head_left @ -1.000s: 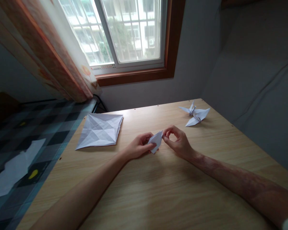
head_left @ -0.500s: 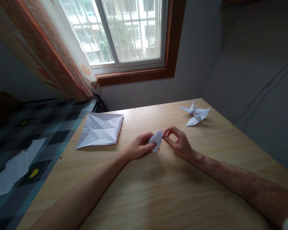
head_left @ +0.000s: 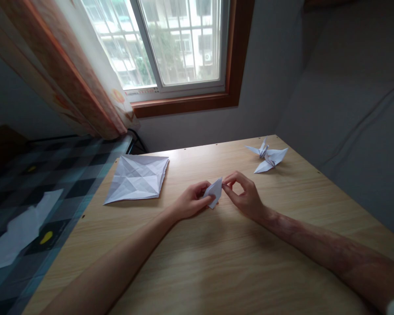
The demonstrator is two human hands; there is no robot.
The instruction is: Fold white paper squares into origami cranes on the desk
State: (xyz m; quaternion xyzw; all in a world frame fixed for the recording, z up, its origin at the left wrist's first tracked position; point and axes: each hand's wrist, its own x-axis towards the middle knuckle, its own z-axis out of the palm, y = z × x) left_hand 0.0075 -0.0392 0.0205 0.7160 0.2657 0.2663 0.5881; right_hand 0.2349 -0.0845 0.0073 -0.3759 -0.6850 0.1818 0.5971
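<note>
Head view, both hands, left hand (head_left: 189, 202), right hand (head_left: 244, 194), pinching small creased white paper fold (head_left: 214, 191), woodgrain table (head_left: 216, 262)

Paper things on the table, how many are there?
3. A small folded paper is pinched between the left hand and right hand. A creased sheet lies at the left. A finished crane sits at the far right.

folded paper (head_left: 214, 192) partly hidden by fingers, forearms cut off
</note>
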